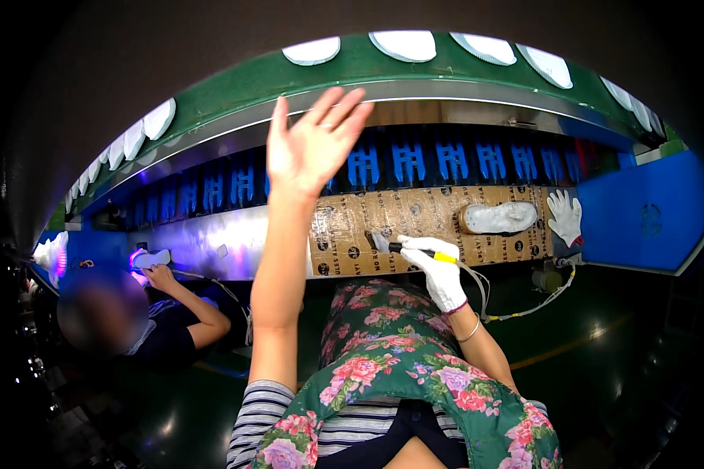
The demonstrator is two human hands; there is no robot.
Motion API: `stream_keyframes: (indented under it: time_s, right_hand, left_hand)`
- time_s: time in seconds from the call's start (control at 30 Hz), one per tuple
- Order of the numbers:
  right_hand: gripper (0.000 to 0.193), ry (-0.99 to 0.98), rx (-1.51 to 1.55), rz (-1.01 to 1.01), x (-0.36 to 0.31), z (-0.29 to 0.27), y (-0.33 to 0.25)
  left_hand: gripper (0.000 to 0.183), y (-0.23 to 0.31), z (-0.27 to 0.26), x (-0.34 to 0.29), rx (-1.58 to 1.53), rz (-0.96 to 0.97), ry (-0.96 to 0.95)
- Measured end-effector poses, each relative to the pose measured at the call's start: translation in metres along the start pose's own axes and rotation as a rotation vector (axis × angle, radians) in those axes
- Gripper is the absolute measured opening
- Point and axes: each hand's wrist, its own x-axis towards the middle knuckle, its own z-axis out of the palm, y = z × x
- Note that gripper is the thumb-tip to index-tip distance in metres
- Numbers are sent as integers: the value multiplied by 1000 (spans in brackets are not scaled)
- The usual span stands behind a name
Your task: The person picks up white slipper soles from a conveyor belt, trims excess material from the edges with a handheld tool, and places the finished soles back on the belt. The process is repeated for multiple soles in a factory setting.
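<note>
Reaching far forward, my bare left hand [314, 141] has its fingers spread and holds nothing. It hovers near the metal edge of a green conveyor belt [235, 102] that carries several white shoe soles [403, 45]. My right hand [440, 275], in a white knitted glove, is closed around a brush [399, 247] with a black and yellow handle. The bristles point left, over the brown taped bench cover [344, 219]. A thin pale hose [486, 293] trails from the handle's end. Right of the brush, a white sole or shoe part [501, 218] lies on the cover.
An unworn white glove [565, 217] lies at the bench's right end beside a blue panel [641, 211]. Blue racks [407, 162] line the space under the conveyor. To the left, a co-worker's hand [160, 277] touches a white sole [152, 259] under purple light on the metal bench [219, 242].
</note>
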Motion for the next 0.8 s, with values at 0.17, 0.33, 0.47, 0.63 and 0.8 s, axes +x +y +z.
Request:
stream_keyframes:
  time_s: [0.17,0.33,0.47,0.63,0.8]
  right_hand:
    - [20,-2,52,69,-4,7,3]
    - [21,-79,-3,89,1,21,6]
    - [18,-104,3,31,0,31,7]
    - [17,-51,132,73,7,34,-9]
    - [20,-123,199,14,12,59,-42]
  left_hand:
    - [68,176,-22,-33,1899,1263,557]
    - [34,290,-30,-83,2158,912,1065]
    - [24,247,-44,-135,1536,1414,465]
    - [14,164,-35,-227,1146,1803,526]
    - [35,80,-59,-237,1062,1117,611]
